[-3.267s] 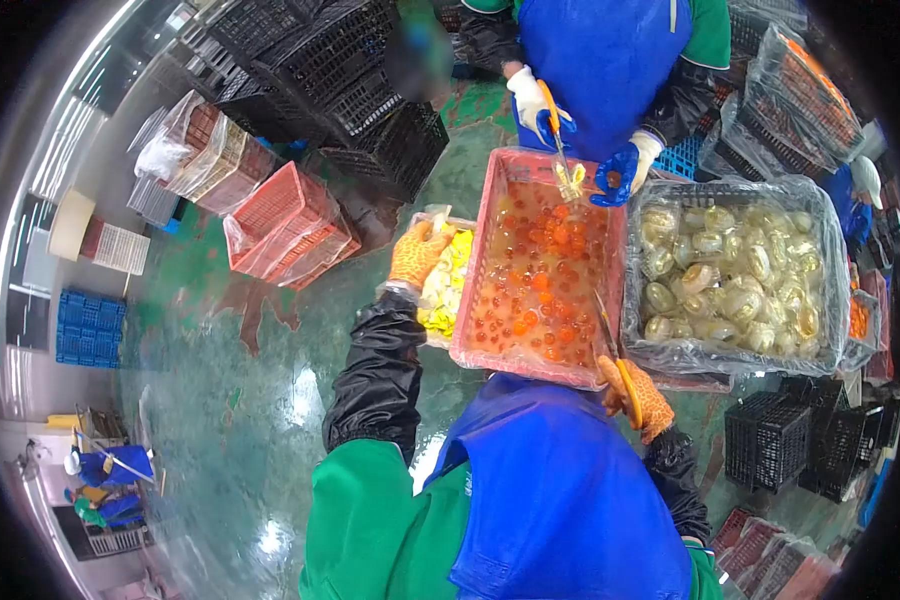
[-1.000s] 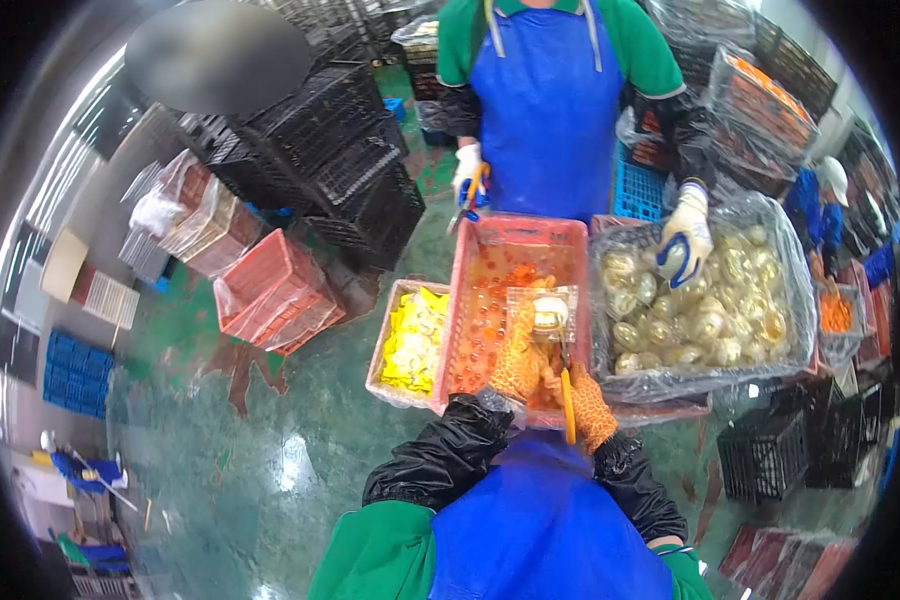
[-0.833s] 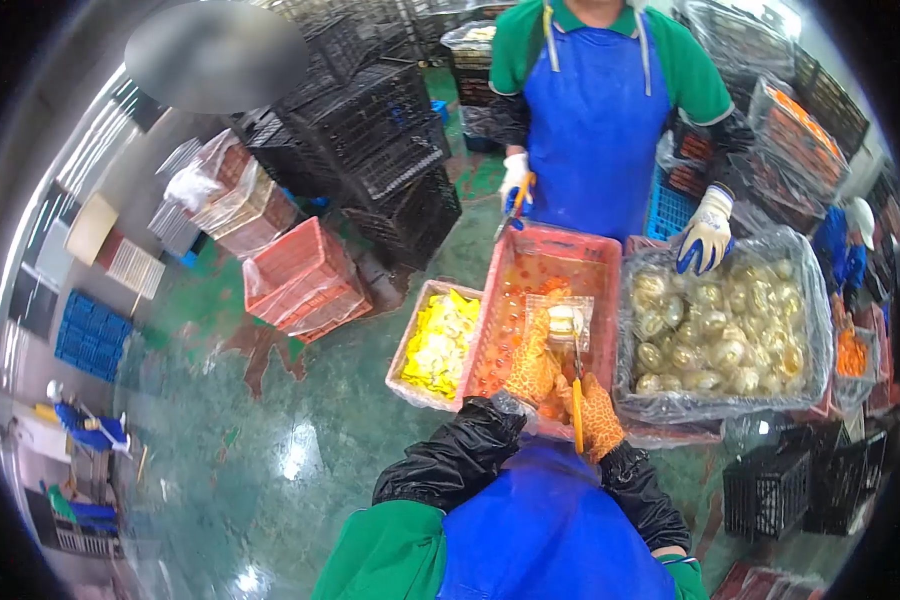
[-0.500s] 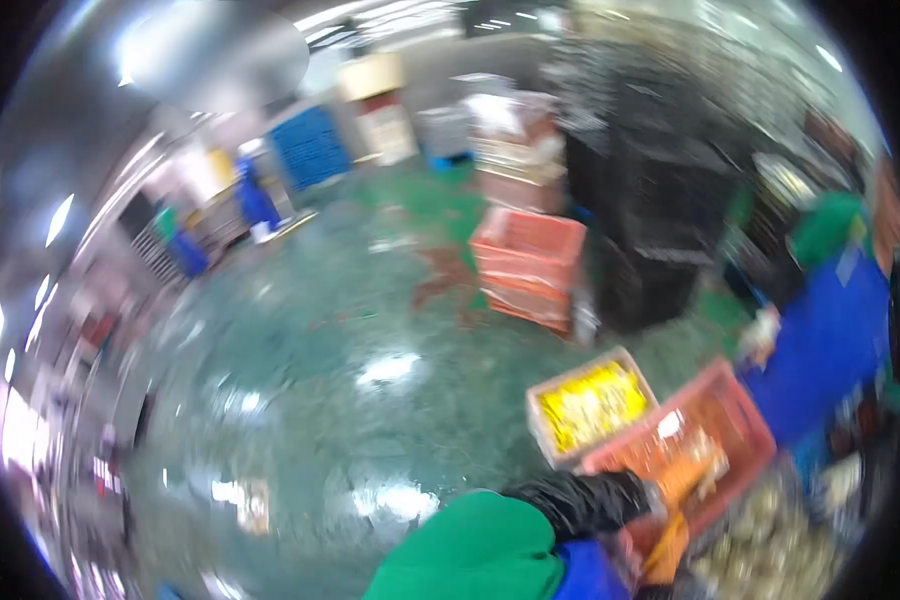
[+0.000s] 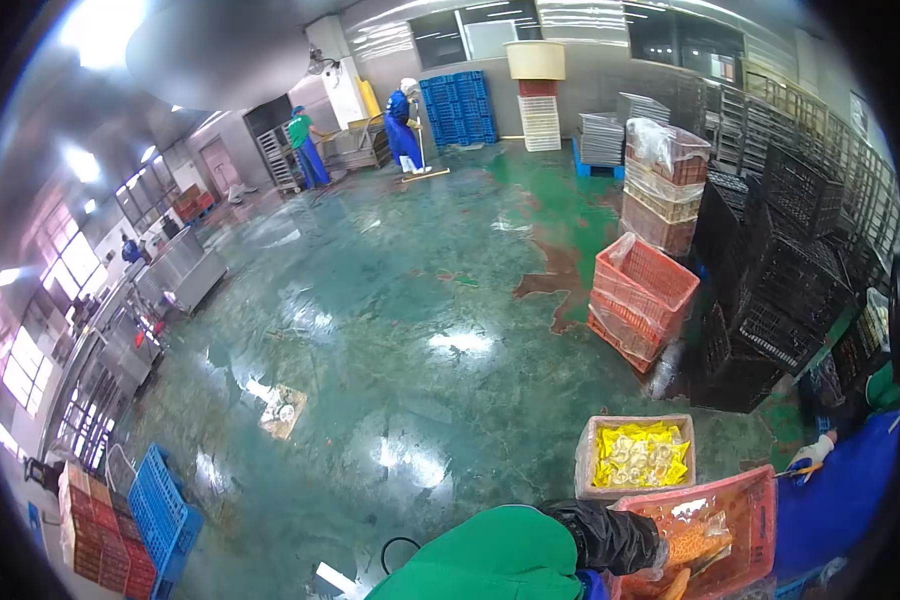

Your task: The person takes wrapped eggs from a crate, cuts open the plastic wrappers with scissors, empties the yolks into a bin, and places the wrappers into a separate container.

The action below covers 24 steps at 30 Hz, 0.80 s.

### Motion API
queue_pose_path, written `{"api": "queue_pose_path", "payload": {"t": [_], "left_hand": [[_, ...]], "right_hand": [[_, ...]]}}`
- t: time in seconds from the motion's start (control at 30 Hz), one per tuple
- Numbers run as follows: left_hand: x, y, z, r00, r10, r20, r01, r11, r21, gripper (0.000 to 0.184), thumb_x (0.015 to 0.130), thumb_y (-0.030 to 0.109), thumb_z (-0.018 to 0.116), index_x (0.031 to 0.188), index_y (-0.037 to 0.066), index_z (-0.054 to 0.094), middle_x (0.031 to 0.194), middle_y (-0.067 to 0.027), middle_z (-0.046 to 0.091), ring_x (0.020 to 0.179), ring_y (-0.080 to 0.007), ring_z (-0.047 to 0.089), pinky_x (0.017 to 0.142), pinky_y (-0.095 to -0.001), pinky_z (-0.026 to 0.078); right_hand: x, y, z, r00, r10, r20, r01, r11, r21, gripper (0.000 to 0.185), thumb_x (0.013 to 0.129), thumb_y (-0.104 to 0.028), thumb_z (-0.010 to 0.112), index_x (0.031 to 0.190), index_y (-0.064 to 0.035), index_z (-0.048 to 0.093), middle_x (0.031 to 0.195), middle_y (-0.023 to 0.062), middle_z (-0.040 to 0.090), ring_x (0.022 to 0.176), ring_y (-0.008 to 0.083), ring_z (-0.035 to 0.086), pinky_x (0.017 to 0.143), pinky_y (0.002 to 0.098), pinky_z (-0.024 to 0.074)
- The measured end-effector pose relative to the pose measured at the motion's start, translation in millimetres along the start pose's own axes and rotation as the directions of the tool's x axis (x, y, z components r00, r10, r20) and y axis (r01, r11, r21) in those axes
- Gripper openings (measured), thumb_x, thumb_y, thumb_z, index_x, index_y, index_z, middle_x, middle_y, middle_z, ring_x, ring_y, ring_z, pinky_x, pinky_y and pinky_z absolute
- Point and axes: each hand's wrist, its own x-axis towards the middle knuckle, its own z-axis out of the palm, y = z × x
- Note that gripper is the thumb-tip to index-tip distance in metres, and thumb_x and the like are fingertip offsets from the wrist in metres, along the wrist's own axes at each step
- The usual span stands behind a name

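Observation:
My left hand point(image 5: 695, 545), in an orange glove below a black sleeve cover point(image 5: 610, 535), reaches inside a red plastic crate point(image 5: 760, 515). Clear, shiny plastic lies around the glove, and its fingers do not show clearly. My right hand point(image 5: 676, 586) shows only as a bit of orange glove at the bottom edge by the crate; its fingers are hidden. Just beyond the crate stands a pale box point(image 5: 585, 465) holding several yellow packets point(image 5: 640, 455).
At right, a co-worker's gloved hand point(image 5: 812, 460) holds a thin orange-handled tool. Red crates point(image 5: 642, 300) and black crates point(image 5: 785, 290) are stacked beyond. A blue pallet point(image 5: 160, 510) leans at lower left. Two people point(image 5: 405, 125) stand far off on the wet green floor point(image 5: 370, 330).
My view has swung to the left and steadied, so the crates now lie further right and lower. My left hand is still in the red crate.

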Motion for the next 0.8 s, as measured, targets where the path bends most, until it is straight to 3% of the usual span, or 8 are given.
{"api": "queue_pose_path", "payload": {"t": [0.07, 0.13, 0.5, 0.67, 0.73, 0.8], "left_hand": [[4.6, -5.1, -3.7, 1.000, -0.013, 0.004, 0.013, 0.998, 0.058, 0.033, 0.084, 0.037, 0.064, 0.100, 0.008, 0.061, 0.086, -0.0080, 0.062, 0.074, -0.0202, 0.061, 0.054, -0.0335, 0.049], [8.6, -4.3, -6.5, 0.999, -0.040, 0.010, 0.038, 0.993, 0.116, 0.033, 0.083, 0.037, 0.064, 0.099, 0.008, 0.061, 0.085, -0.0083, 0.063, 0.074, -0.0209, 0.061, 0.056, -0.0343, 0.049], [34.5, -9.0, -27.2, 0.986, -0.144, 0.083, 0.073, 0.822, 0.565, 0.034, 0.079, 0.037, 0.066, 0.092, 0.006, 0.063, 0.081, -0.0098, 0.064, 0.076, -0.0248, 0.063, 0.064, -0.0389, 0.049], [33.7, 1.4, -26.6, 0.989, -0.127, 0.075, 0.024, 0.641, 0.767, 0.033, 0.074, 0.035, 0.066, 0.087, 0.005, 0.064, 0.081, -0.0140, 0.066, 0.079, -0.0288, 0.064, 0.068, -0.0424, 0.049], [33.1, 8.2, -26.8, 0.961, -0.174, 0.217, -0.079, 0.577, 0.813, 0.031, 0.071, 0.034, 0.066, 0.086, 0.007, 0.065, 0.079, -0.0192, 0.065, 0.079, -0.0329, 0.065, 0.067, -0.0433, 0.049], [39.8, -15.7, -26.3, 0.965, -0.150, 0.217, -0.100, 0.552, 0.828, 0.028, 0.070, 0.033, 0.065, 0.083, 0.008, 0.066, 0.077, -0.0201, 0.065, 0.077, -0.0346, 0.064, 0.066, -0.0441, 0.050]], "right_hand": [[10.3, -27.0, 22.9, 0.999, -0.029, -0.033, 0.007, 0.836, -0.548, 0.033, 0.091, -0.038, 0.056, 0.119, -0.0191, 0.056, 0.096, 0.0129, 0.063, 0.086, 0.0251, 0.064, 0.064, 0.0381, 0.0514], [17.5, -40.9, 34.9, 0.999, -0.042, -0.028, 0.010, 0.714, -0.700, 0.033, 0.091, -0.038, 0.056, 0.118, -0.0184, 0.057, 0.095, 0.0135, 0.063, 0.086, 0.0260, 0.063, 0.064, 0.0389, 0.0511], [34.3, -63.3, 42.6, 0.998, -0.063, -0.024, 0.016, 0.567, -0.824, 0.032, 0.092, -0.038, 0.053, 0.114, -0.0150, 0.058, 0.091, 0.0166, 0.062, 0.081, 0.0313, 0.061, 0.063, 0.0429, 0.0495], [34.7, -67.6, 41.2, 0.996, -0.078, -0.035, 0.010, 0.513, -0.858, 0.032, 0.093, -0.038, 0.052, 0.112, -0.0134, 0.058, 0.089, 0.0180, 0.062, 0.079, 0.0337, 0.061, 0.063, 0.0448, 0.0488], [35.1, -70.0, 40.9, 0.996, -0.088, -0.035, 0.013, 0.494, -0.869, 0.032, 0.093, -0.038, 0.052, 0.111, -0.0128, 0.058, 0.088, 0.0185, 0.061, 0.079, 0.0346, 0.060, 0.063, 0.0455, 0.0485], [34.4, -72.0, 39.5, 0.994, -0.100, -0.047, 0.008, 0.483, -0.876, 0.032, 0.093, -0.038, 0.051, 0.110, -0.0122, 0.059, 0.088, 0.0191, 0.061, 0.078, 0.0356, 0.060, 0.063, 0.0463, 0.0482]]}}
